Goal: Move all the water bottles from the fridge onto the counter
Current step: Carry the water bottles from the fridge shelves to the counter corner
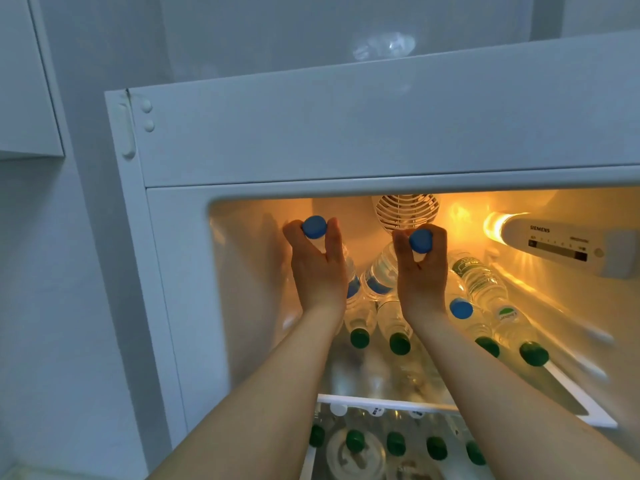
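Lit fridge point(180, 271) interior, top shelf stacked with lying water bottles. Left hand point(317, 265) and right hand point(420, 268) each grip the neck of a blue-capped bottle point(314, 227) point(420, 240) at the stack's far top. Draw both out level, clear of the green-capped bottles point(400, 342) below.

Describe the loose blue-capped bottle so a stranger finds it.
Inside the lit white fridge, look at the top shelf's pile of lying clear plastic bottles. Just right of the right hand lies the clear blue-capped bottle; its ungripped cap faces you, while its neighbours' caps are green.
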### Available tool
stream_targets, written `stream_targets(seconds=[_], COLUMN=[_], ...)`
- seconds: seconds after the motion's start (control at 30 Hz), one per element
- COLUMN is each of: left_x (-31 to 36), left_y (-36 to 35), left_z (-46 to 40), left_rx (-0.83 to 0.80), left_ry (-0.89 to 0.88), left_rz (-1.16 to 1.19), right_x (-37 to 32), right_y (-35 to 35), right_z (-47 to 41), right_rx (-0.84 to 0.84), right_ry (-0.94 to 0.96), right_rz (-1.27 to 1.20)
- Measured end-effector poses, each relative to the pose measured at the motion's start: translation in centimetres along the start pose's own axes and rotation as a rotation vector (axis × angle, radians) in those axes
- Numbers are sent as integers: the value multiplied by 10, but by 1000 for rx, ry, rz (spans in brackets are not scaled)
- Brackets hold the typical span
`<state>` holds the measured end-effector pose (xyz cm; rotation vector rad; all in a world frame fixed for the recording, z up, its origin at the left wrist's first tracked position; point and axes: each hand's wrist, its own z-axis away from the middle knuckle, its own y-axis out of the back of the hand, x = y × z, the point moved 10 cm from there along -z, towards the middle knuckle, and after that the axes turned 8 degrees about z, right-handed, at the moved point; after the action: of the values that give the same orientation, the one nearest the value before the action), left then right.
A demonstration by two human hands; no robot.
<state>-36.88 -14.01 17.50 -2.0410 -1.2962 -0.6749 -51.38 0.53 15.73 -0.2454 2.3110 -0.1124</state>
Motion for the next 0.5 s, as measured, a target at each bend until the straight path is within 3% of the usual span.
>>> stream_targets(seconds=[0.17, 0.3, 0.5], left_x=[-10, -22, -9], left_y=[0, -8, -8], left_z=[-18, -29, -20], left_rx=[101, 28, 28], left_ry=[65, 131, 140], left_rz=[126, 44, 84], right_x=[26, 40, 19], right_y=[17, 14, 15], right_z=[-14, -17, -15], right_rx=[271, 258, 264], right_ry=[-154, -226, -126], right_rz=[-98, -72, -21])
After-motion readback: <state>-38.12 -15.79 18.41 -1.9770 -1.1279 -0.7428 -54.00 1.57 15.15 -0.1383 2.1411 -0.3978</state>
